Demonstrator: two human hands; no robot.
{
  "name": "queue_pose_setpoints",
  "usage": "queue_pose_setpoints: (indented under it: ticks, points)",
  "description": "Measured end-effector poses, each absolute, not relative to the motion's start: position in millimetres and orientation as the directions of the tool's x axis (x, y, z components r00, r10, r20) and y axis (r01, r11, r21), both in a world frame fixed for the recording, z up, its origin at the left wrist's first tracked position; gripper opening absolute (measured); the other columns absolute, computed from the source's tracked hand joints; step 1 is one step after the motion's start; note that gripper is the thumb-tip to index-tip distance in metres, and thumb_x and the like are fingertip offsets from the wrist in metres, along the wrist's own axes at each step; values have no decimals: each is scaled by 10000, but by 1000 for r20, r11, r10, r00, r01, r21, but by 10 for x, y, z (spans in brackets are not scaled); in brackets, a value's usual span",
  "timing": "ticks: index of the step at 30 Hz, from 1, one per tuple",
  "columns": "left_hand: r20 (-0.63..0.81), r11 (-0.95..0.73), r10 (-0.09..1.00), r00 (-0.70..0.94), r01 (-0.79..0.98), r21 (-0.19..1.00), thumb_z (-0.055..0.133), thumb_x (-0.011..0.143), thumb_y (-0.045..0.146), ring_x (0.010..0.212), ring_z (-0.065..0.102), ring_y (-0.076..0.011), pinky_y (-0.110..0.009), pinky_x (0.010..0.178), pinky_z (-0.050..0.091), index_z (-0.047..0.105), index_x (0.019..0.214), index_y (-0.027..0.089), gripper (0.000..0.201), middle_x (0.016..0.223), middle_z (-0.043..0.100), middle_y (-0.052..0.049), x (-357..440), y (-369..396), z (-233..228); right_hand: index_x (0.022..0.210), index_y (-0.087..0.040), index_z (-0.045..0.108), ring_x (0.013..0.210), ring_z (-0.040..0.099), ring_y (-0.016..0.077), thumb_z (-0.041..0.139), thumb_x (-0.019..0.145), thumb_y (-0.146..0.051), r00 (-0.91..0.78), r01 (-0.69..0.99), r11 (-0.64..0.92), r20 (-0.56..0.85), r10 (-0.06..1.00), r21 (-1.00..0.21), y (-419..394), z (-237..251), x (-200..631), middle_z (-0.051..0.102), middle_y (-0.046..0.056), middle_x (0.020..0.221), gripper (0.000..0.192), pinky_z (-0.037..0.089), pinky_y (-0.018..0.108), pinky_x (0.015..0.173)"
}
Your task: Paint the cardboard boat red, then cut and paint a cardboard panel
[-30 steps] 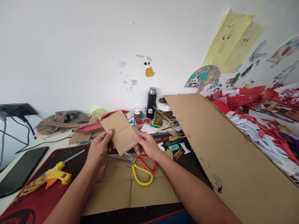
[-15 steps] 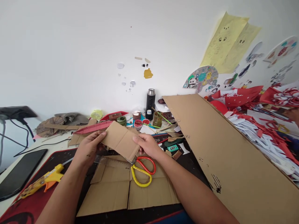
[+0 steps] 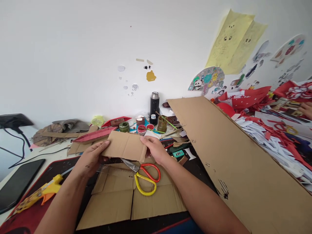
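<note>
A small rectangular cardboard piece (image 3: pixel 126 145) with crease lines is stretched between my two hands, above the work surface. My left hand (image 3: pixel 94 156) pinches its left end, thumb on top. Its right end is gripped by my right hand (image 3: pixel 154 150), whose lower fingers are partly hidden. Just below lies a pair of scissors (image 3: pixel 143 177) with one red and one yellow handle; the blade tips reach towards the held piece. Beneath the scissors a larger folded cardboard sheet (image 3: pixel 107 204) lies flat on a dark mat.
A yellow glue gun (image 3: pixel 46 191) and a black phone (image 3: pixel 20 182) lie at the left. Paint jars (image 3: pixel 141 130) and a black thermos (image 3: pixel 154 104) stand near the wall. A big cardboard panel (image 3: pixel 239 162) leans at the right. Another person's hand (image 3: pixel 306 109) shows at the far right.
The cardboard piece has turned to lie more level between my hands, uncovering the scissor blades. Another person's hand has come into view at the right edge.
</note>
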State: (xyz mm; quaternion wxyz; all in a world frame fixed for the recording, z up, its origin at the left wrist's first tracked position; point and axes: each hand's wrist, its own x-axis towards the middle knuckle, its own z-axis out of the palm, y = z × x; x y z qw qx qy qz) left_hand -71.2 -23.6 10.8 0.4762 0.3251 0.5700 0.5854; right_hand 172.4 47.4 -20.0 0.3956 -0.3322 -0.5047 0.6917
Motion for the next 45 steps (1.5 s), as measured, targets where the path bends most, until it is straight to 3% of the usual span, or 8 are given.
queue_pose_setpoints:
  ticks: [7,12,18,25,32,37,41,45]
  points:
    - [-179,81,914,-364,-269,960,1108,363,453,517,530,-91,-177,353,406,779,743,131,597,687,638,7,-715,-253,175,806,-222,600,388,504,108,795,802,-771,-490,-220,-162,-35,871,-962,496,-235,1717,593,-59,543,583,289,225,369]
    - [-196,97,920,-339,-288,953,1075,445,483,509,513,-106,-198,340,412,761,743,146,548,663,605,11,-769,-260,149,741,-225,559,375,492,96,793,824,-775,-530,-170,-192,-75,845,-966,473,-222,1727,508,-88,485,603,294,214,374]
    - [-233,143,920,-315,-282,949,1059,427,477,469,506,-114,-205,311,363,737,702,154,533,624,605,0,-748,-261,142,723,-225,544,366,462,85,826,772,-785,-554,-211,-219,-67,830,-953,466,-220,1720,468,-106,475,629,320,212,371]
    - [-230,125,892,-389,-275,953,1054,443,444,383,488,-102,-198,289,344,720,736,172,521,590,604,23,-717,-241,144,819,-213,612,385,514,98,783,810,-782,-515,-257,-222,-61,855,-941,457,-233,1689,601,-62,550,595,337,208,353]
    - [-224,123,925,-306,-318,940,1057,461,403,457,499,-100,-195,290,386,732,731,157,489,663,625,1,-701,-261,151,825,-202,629,387,500,94,781,836,-759,-486,-232,-212,-75,871,-949,497,-247,1691,615,-51,574,577,373,215,361]
    - [-173,54,921,-349,-325,944,1055,472,391,444,523,-100,-188,301,385,738,744,152,481,681,658,-11,-735,-219,110,788,-215,602,391,480,100,808,770,-799,-490,-255,-206,-57,870,-945,487,-278,1680,553,-68,519,619,360,220,374]
    - [-72,-77,904,-422,-326,942,1033,531,395,463,610,-129,-181,347,416,754,796,143,460,677,685,-16,-815,-194,85,877,-187,688,374,455,95,756,826,-812,-479,-237,-199,-64,876,-951,424,-289,1674,501,-83,488,631,253,218,374]
    - [-54,-116,897,-438,-353,928,1010,564,299,528,693,-161,-186,385,464,762,889,143,439,786,754,-38,-891,-180,29,870,-185,696,379,459,94,800,788,-801,-484,-203,-205,-84,871,-957,346,-258,1726,501,-87,485,631,272,217,383]
